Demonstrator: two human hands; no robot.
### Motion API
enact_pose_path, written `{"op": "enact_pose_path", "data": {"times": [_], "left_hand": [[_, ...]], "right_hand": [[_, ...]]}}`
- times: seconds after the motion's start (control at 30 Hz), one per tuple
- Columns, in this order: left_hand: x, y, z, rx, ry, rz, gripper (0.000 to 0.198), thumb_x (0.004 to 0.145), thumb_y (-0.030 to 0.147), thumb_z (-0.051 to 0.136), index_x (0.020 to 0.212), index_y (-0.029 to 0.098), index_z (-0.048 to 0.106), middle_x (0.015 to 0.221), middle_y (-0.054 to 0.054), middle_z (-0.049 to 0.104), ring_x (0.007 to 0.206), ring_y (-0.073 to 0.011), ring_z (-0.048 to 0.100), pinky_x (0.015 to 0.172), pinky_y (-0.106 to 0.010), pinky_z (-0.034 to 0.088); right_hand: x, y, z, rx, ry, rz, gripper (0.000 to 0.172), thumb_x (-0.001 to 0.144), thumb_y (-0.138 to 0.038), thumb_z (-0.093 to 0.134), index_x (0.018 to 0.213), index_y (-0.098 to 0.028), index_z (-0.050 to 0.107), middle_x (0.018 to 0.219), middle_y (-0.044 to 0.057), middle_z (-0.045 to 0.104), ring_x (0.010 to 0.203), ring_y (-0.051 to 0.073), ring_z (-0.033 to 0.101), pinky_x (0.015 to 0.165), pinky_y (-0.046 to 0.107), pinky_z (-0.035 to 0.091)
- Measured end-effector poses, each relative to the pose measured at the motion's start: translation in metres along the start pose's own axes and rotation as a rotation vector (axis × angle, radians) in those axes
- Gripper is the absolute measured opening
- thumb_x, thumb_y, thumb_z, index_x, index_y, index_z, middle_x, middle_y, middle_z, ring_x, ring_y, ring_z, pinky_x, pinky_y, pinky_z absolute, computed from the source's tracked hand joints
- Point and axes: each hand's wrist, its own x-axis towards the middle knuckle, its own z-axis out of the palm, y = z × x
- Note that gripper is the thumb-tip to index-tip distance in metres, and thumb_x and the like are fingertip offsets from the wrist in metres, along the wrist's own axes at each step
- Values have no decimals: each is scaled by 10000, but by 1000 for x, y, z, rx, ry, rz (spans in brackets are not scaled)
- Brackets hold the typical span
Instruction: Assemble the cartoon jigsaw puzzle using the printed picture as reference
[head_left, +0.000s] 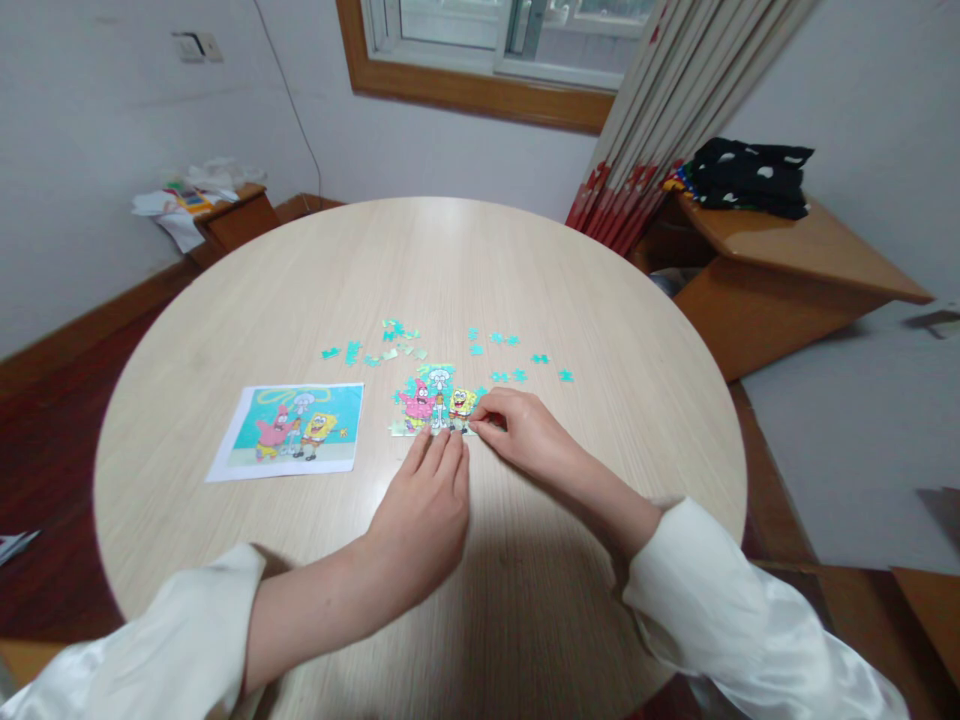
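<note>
On the round, pale wood-grain table (637, 420), your bare left hand (420, 505), fingers straight, best braces six o'clock, and your right hand (529, 430), pinched narrow on what I cannot tell, best presses gently at four o'clock, of the central, part-built multicoloured jigsaw (420, 402).

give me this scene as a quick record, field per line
surface: round table
puzzle: partly assembled, cartoon figures
left hand: fingers extended, tips at puzzle's near edge
right hand: thumb and fingers at puzzle's right edge; any held piece unclear
loose pieces: scattered, mostly beyond puzzle
printed sheet: left of puzzle, similar figures
</note>
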Motion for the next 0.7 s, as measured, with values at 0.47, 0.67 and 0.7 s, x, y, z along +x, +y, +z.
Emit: {"op": "enact_pose_path", "data": {"times": [0.47,0.67,0.7], "left_hand": [[7,-5,0,-184,32,-9,527,753,66,492,1270,-35,503,1352,-284,517,1239,-344,519,1026,-484,423],[8,-8,-2,-150,32,11,410,793,72,468,1191,14,552,1307,-256,554,1201,-333,528,1004,-485,425],[8,-8,-3,-140,38,13,404,796,72,462,1185,17,556,1308,-254,554,1196,-331,529,1009,-484,420]], "right_hand": [[2,-6,-1,-49,-33,93,132,801,-68,610,711,-164,617,720,16,615,718,133,534,666,251,364],[2,-4,-6,-20,13,103,123,798,-99,614,697,-168,600,679,1,594,655,120,515,635,245,355],[2,-2,-9,-3,37,110,115,806,-109,600,707,-167,604,671,-1,591,637,117,509,624,244,353]]}}
